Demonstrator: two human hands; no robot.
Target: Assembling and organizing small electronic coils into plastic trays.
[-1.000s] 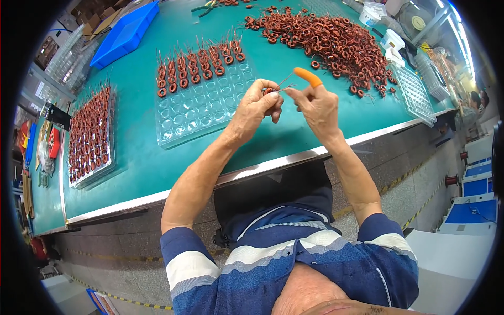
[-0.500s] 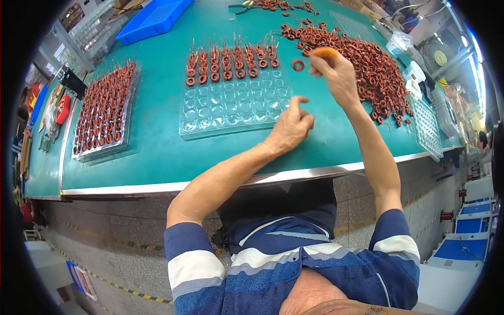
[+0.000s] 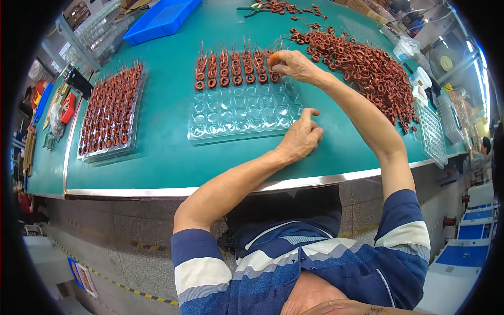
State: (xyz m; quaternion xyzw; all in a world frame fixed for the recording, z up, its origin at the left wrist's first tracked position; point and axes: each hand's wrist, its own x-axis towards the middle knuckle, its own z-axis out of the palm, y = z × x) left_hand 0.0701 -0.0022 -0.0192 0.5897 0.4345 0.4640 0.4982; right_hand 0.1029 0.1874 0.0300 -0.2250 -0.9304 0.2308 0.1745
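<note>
My right hand reaches over the far right corner of a clear plastic tray, its fingers pinched at a small copper-red coil ring. Something orange covers a fingertip; the fingers partly hide the ring's wires. Coil rings with upright wire leads fill the tray's far rows, while its near rows of round pockets hold none. My left hand lies beside the tray's near right corner, thumb and forefinger apart, holding nothing.
A large heap of loose coil rings spreads on the right of the green table. A second tray full of coils is on the left. Far back sit a blue bin and pliers. An empty clear tray leans at the right edge.
My right hand has moved left with a coil ring, from beside the heap to the tray's far right corner. The left hand stays by the tray. The whole view has shifted slightly.
</note>
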